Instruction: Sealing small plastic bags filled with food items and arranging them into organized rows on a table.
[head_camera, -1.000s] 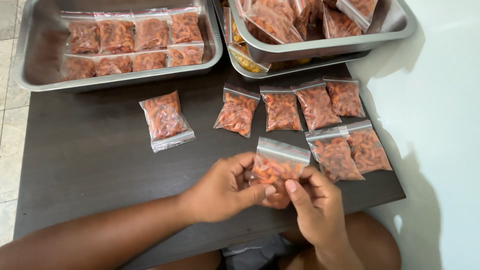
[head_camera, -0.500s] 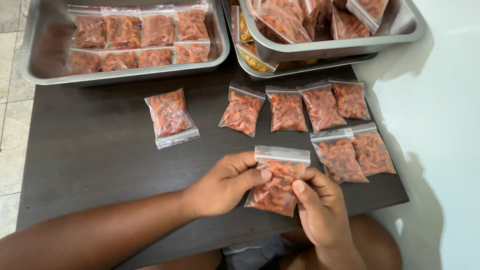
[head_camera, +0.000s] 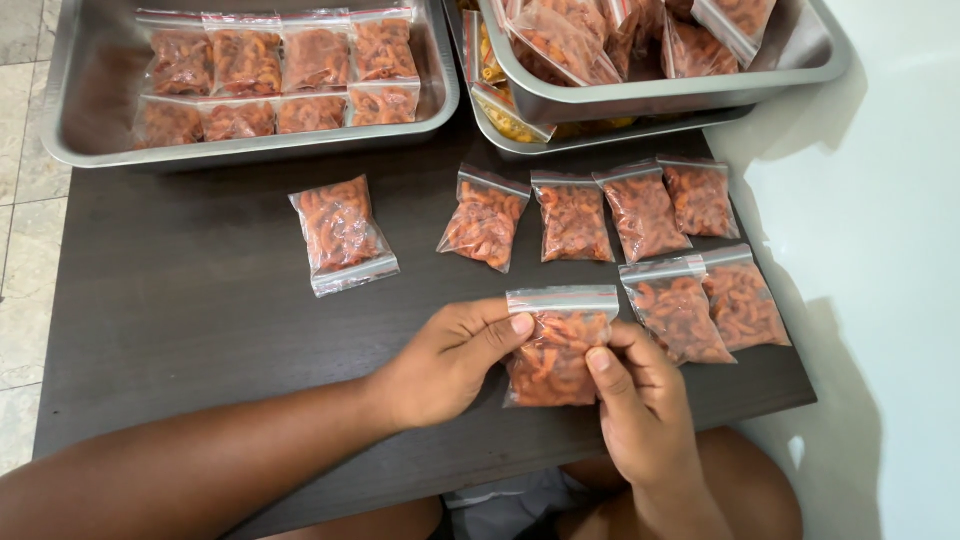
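Clear plastic, packed with orange-red snack pieces, makes up the bag (head_camera: 556, 347) that both hands hold just above the near edge of the dark table (head_camera: 200, 320). The left hand (head_camera: 445, 362) grips the bag's left side, its thumb (head_camera: 505, 328) pressed flat on the front near the top and the other fingers curled behind, where they are hidden. The right hand (head_camera: 640, 410) closes on the bag's right side, its thumb (head_camera: 603, 372) laid on the front lower down and its fingers tucked behind the plastic. Neither hand is spread open; both pinch the bag between thumb and fingers, and the bag stands nearly upright with its sealed strip at the top. Just right of the bag, two filled bags (head_camera: 705, 305) lie side by side on the table, the nearer one almost touching the held bag's top corner. Beyond the bag, a row of four bags (head_camera: 590, 215) lies flat, and farther left of that row a single bag (head_camera: 342, 235) lies alone, tilted, well apart from the hands. At the table's far left stands a steel tray (head_camera: 75, 120) holding two rows of filled bags. At the far right, a second steel tray (head_camera: 680, 95) heaped with bags sits stacked on another tray, under whose rim some yellow snack bags (head_camera: 495, 85) show. A pale floor (head_camera: 890, 300) lies to the right of the table.
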